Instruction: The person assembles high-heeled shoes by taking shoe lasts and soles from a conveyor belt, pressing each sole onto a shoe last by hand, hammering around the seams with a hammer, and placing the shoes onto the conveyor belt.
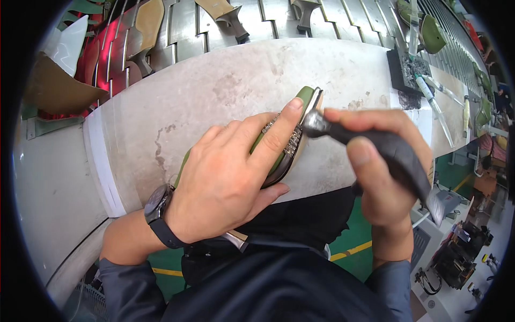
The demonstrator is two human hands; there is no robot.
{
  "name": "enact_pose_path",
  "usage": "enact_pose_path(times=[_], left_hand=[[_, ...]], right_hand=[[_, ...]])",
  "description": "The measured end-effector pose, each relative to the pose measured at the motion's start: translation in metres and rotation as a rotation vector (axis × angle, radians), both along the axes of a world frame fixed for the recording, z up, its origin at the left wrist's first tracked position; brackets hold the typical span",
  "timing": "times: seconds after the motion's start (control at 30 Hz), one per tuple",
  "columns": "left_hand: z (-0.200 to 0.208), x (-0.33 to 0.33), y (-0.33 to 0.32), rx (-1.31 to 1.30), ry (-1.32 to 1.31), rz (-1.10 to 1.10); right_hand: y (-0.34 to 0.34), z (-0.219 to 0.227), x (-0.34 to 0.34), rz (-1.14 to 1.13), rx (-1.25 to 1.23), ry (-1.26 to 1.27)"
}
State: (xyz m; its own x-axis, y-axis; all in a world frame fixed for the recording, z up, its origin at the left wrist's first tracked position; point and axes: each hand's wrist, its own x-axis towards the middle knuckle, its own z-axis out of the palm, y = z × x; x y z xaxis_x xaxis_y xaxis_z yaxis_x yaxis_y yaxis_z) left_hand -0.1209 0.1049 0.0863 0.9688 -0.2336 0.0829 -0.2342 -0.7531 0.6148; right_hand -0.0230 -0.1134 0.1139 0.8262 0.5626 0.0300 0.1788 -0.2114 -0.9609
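My left hand (228, 172) lies over a green high-heeled shoe (293, 145) with a glittery band, pressing it down on the pale worktable (225, 70). The shoe rests on its side with the toe pointing away from me; its slim heel shows below my left wrist. Most of its upper is hidden under my palm. My right hand (389, 166) is closed around a dark-handled hammer (316, 124). The rounded metal hammer head is at the sole edge near the front of the shoe, beside my left index finger; I cannot tell whether it touches.
Beyond the table runs a slatted metal conveyor (185, 27) carrying tan heeled soles (149, 24) and green shoe parts (432, 33). A dark block (403, 72) and several syringes (433, 104) sit at the far right. A brown curved sheet (59, 88) stands at the left.
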Motion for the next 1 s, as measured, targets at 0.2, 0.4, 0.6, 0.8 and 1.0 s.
enact_pose_path(times=[0.2,0.4,0.6,0.8,1.0], left_hand=[[-0.003,-0.003,0.002,-0.024,-0.027,0.014],[-0.004,-0.005,0.002,-0.034,-0.019,0.023],[-0.007,-0.009,0.005,-0.020,-0.036,0.035],[-0.007,-0.012,0.006,-0.031,-0.045,0.032],[-0.021,-0.012,0.032,-0.204,-0.052,-0.037]], right_hand=[[0.012,-0.019,0.036,-0.115,0.172,0.013],[0.001,0.011,-0.010,0.089,-0.081,-0.048],[0.004,0.006,-0.022,0.323,-0.117,-0.515],[0.008,-0.028,-0.075,0.184,-0.014,-0.642],[0.011,-0.034,-0.089,0.142,0.026,-0.579]])
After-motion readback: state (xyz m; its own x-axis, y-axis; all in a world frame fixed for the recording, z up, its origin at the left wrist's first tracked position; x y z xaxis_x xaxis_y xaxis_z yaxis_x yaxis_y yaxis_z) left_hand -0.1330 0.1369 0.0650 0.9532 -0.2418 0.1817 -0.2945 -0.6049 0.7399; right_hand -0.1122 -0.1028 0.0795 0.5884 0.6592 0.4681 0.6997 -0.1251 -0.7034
